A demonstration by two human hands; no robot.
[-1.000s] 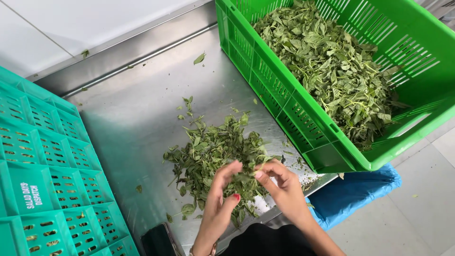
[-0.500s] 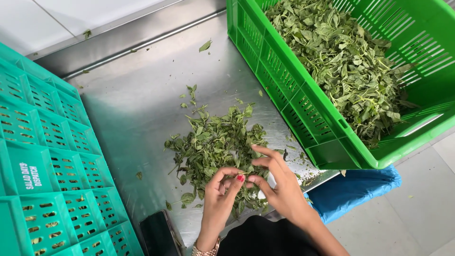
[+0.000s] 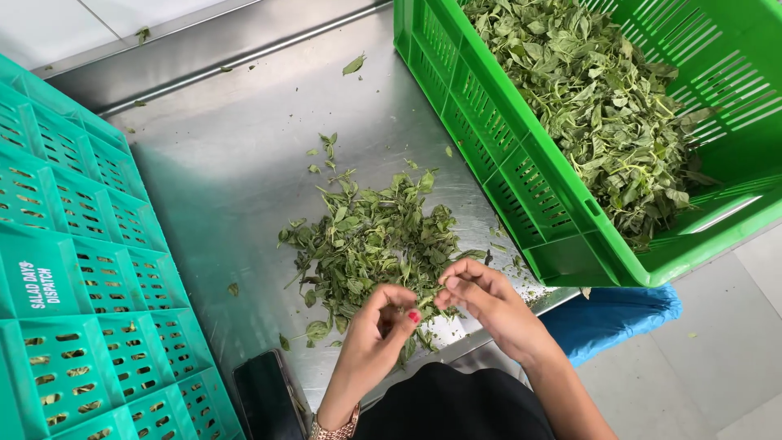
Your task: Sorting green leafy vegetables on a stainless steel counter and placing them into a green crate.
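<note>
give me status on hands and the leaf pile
Left hand and right hand pinched together on a leafy sprig. Loose leaf pile on steel table. Green crate of leaves right, nothing blocking.

Produce-packing room, steel table [image 3: 228,179], green crates [image 3: 538,195], leaf pile [image 3: 375,236]

A single view, from a camera worn on the person's head, looks steeply down at the brushed stainless-steel counter [image 3: 220,179] from close above. It faces away from the person's body, whose dark clothing fills the near edge at the bottom. The counter's far edge runs slantwise across the top, so the view is turned somewhat. A teal slotted plastic crate [image 3: 73,269] is cut off at the left, a bright green slotted plastic crate [image 3: 521,179] at the far right, and pale floor shows at the near right.
</note>
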